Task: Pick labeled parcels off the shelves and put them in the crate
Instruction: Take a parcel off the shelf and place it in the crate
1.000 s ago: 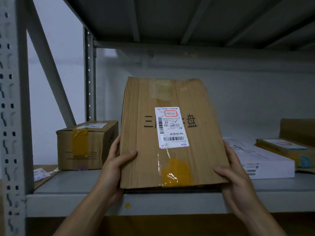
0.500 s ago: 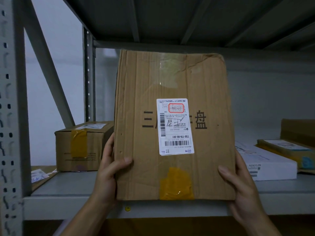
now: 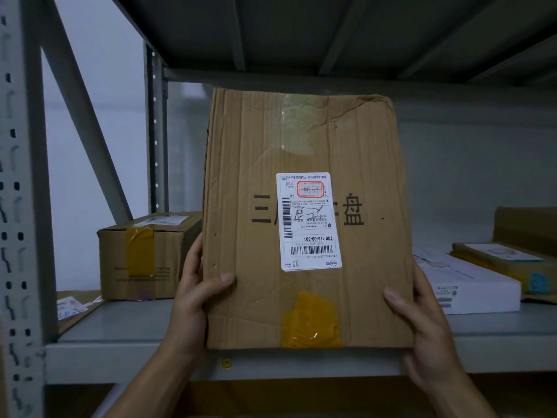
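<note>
A flat brown cardboard parcel [image 3: 304, 152] stands upright in front of me, its face turned to the camera. A white shipping label [image 3: 308, 221] with barcodes sits upside down at its middle, and yellow tape covers the lower edge. My left hand [image 3: 193, 297] grips the parcel's lower left side, thumb on the front. My right hand [image 3: 422, 321] grips the lower right corner, thumb on the front too. No crate is in view.
The grey metal shelf [image 3: 120, 342] holds a taped brown box [image 3: 144, 254] at the left, a white box [image 3: 470, 285] and a yellow-brown parcel [image 3: 506, 260] at the right. A perforated upright [image 3: 18, 206] stands at far left. Another shelf board hangs overhead.
Both hands have tilted the parcel up from a slanted lie on the shelf to nearly upright and brought it closer to me; its top edge has risen.
</note>
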The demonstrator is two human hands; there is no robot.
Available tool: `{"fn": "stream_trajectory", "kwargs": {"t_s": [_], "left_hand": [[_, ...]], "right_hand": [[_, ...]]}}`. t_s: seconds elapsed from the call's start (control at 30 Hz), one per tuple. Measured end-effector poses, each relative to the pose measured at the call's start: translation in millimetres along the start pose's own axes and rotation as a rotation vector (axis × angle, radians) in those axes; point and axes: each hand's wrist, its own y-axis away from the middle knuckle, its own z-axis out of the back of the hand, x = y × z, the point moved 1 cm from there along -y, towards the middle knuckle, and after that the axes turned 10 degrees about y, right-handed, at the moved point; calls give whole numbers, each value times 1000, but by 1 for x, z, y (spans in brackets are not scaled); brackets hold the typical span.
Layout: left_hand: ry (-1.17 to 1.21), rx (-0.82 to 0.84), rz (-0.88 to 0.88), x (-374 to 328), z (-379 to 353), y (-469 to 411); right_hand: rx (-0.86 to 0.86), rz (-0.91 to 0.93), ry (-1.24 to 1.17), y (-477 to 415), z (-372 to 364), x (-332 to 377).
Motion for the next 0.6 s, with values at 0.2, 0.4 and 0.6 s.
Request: {"fn": "stream_trajectory", "kwargs": {"t_s": [0.2,0.4,0.6], "left_hand": [[-15,40,109,1,2,-5],[29,80,204,-2,1,-2],[104,144,254,-6,-11,14]], "right_hand": [[-17,-77,24,0,-6,14],[-52,-117,73,20,-10,35],[-117,-137,111,52,1,53]]}}
